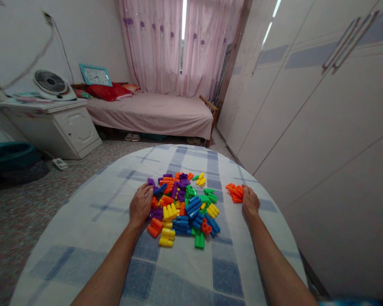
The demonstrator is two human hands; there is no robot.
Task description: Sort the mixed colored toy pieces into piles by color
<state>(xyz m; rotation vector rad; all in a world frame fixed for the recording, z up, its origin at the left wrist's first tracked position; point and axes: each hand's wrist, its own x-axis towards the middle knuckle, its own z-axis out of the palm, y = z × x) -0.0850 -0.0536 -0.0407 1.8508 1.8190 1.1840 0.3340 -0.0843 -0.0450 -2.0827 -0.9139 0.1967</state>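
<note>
A pile of plastic toy building blocks [178, 221], shaped like joined tubes in blue, yellow, orange, green and purple, lies mid-table. My left hand [141, 204] rests at the pile's left edge with its fingers curled together, against purple and blue blocks; what is under the fingers, if anything, is hidden. To the right, apart from the pile, sits a small cluster of orange blocks [235, 192]. My right hand [250, 199] is closed at the right side of this cluster, its fingers on an orange block. A few yellow blocks [201, 180] lie at the pile's far side.
A blue-and-white checked cloth [108, 238] covers the round table. Beyond it stands a bed [159, 108] with a pink sheet. White wardrobes [306, 127] line the right side. At left are a white cabinet [75, 131] with a fan [52, 83] on top, and a teal tub [11, 155].
</note>
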